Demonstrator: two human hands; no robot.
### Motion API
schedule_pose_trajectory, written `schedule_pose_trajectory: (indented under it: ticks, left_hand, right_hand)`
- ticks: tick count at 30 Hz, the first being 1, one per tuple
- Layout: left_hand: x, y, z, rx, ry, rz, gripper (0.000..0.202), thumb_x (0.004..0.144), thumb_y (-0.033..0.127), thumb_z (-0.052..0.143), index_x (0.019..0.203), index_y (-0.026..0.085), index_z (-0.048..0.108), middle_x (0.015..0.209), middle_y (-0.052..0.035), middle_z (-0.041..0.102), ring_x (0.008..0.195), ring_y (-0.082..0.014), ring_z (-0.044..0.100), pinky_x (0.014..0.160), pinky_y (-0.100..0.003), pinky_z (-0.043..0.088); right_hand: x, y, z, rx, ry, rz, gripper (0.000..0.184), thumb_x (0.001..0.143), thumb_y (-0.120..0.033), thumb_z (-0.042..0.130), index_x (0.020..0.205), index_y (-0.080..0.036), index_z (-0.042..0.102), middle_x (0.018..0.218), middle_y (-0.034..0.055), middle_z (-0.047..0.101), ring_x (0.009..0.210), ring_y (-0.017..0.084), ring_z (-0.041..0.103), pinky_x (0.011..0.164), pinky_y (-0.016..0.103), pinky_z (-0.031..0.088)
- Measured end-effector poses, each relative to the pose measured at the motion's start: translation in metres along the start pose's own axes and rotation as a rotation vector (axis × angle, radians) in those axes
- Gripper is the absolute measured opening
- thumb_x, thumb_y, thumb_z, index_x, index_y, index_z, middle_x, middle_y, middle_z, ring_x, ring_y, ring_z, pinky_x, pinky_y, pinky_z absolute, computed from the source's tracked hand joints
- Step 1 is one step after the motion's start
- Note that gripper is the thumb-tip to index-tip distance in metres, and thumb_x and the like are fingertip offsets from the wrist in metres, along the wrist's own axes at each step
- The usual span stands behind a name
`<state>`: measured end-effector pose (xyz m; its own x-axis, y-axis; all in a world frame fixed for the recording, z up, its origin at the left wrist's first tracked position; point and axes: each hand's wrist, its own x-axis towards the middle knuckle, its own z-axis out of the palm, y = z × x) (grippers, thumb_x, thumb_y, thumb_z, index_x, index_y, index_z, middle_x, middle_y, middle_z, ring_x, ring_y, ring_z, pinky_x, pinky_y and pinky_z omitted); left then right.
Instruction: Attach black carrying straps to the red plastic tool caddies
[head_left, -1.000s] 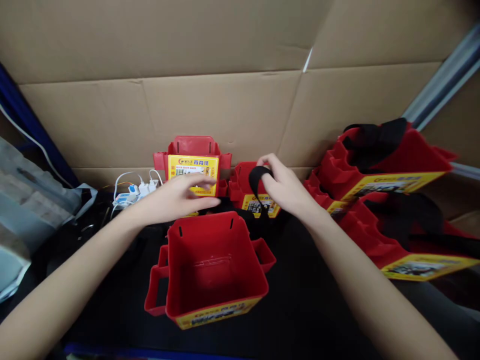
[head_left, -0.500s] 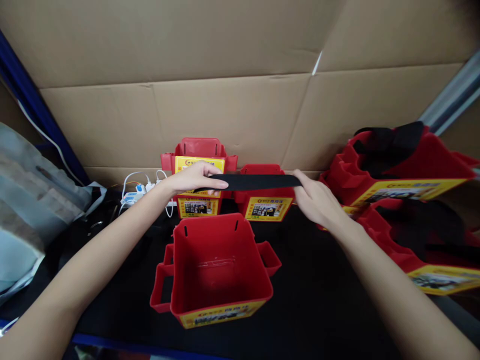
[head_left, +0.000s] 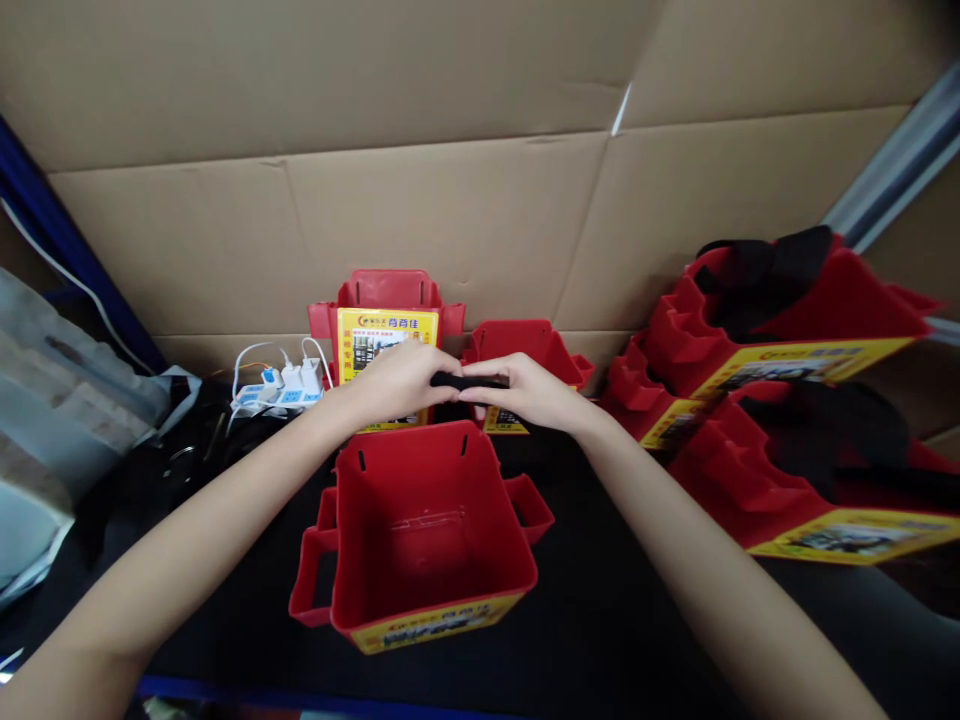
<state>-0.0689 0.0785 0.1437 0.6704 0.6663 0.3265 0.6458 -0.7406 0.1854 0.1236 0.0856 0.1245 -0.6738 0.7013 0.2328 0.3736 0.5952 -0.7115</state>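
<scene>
My left hand [head_left: 411, 380] and my right hand [head_left: 523, 388] meet above the back rim of a red plastic bin [head_left: 435, 560]. Both are closed on a black strap [head_left: 486, 381], which is bunched or folded between their fingers; much of it is hidden. The bin stands upright on the black surface, its inside bare. It has two slots in the back wall, loop holders on its sides and a yellow label on the front.
Behind my hands stand more red bins [head_left: 390, 290] with yellow labels. Stacked red bins [head_left: 750, 450] holding black straps are at the right. A white power strip [head_left: 277, 395] with plugs lies at the left, near a grey-white bag [head_left: 67, 390]. Cardboard [head_left: 450, 230] forms the back wall.
My hands have come together from either end of the strap. It was stretched flat between them and is now gathered in their fingers. The view has shifted slightly.
</scene>
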Motion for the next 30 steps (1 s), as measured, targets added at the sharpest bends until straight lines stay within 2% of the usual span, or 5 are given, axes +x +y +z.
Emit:
schedule_pose_trajectory:
  ticks: [3,7,15,25,30]
  left_hand:
    - [-0.026,0.002,0.001,-0.126,0.013,-0.133,0.042,0.075,0.046,0.055,0.102,0.013,0.056,0.092,-0.0085,0.065,0.079,-0.0176,0.058,0.065,-0.027,0.041]
    - [-0.052,-0.002,0.004,-0.249,-0.256,-0.028,0.029,0.079,0.034,0.053,0.101,0.015,0.057,0.095,-0.0067,0.064,0.083,-0.0173,0.058,0.072,-0.027,0.043]
    - [-0.046,-0.024,-0.005,-0.4,-0.433,0.047,0.028,0.081,0.029,0.052,0.102,0.014,0.061,0.094,-0.0053,0.066,0.083,-0.0165,0.059,0.074,-0.026,0.045]
    - [-0.046,-0.027,-0.001,-0.381,-0.417,0.006,0.024,0.081,0.028,0.052,0.094,0.011,0.063,0.087,-0.0052,0.067,0.075,-0.0147,0.058,0.066,-0.022,0.044]
    - [-0.049,-0.026,0.0,-0.353,-0.417,-0.015,0.024,0.082,0.031,0.05,0.093,0.013,0.062,0.086,-0.003,0.066,0.074,-0.0133,0.058,0.065,-0.021,0.045]
  right_hand:
    - [-0.002,0.015,-0.007,0.005,0.005,-0.004,0.038,0.08,-0.041,0.052,0.104,-0.015,0.065,0.079,0.0039,0.065,0.063,0.011,0.055,0.065,0.026,0.044]
    - [-0.007,0.036,-0.011,0.023,-0.129,-0.009,0.038,0.074,-0.043,0.058,0.095,-0.014,0.069,0.073,0.003,0.064,0.066,0.012,0.055,0.067,0.025,0.043]
    - [0.01,0.048,-0.001,0.054,-0.332,-0.038,0.033,0.077,-0.039,0.055,0.092,-0.012,0.067,0.072,0.0019,0.06,0.064,0.01,0.052,0.063,0.024,0.041]
    - [0.005,0.051,0.011,0.108,-0.363,-0.125,0.034,0.084,-0.037,0.048,0.108,-0.013,0.055,0.082,0.0029,0.057,0.069,0.009,0.05,0.069,0.024,0.041]
    - [0.004,0.045,0.012,0.047,-0.344,-0.151,0.033,0.087,-0.039,0.041,0.085,-0.012,0.059,0.069,0.0006,0.053,0.066,0.009,0.049,0.064,0.022,0.039]
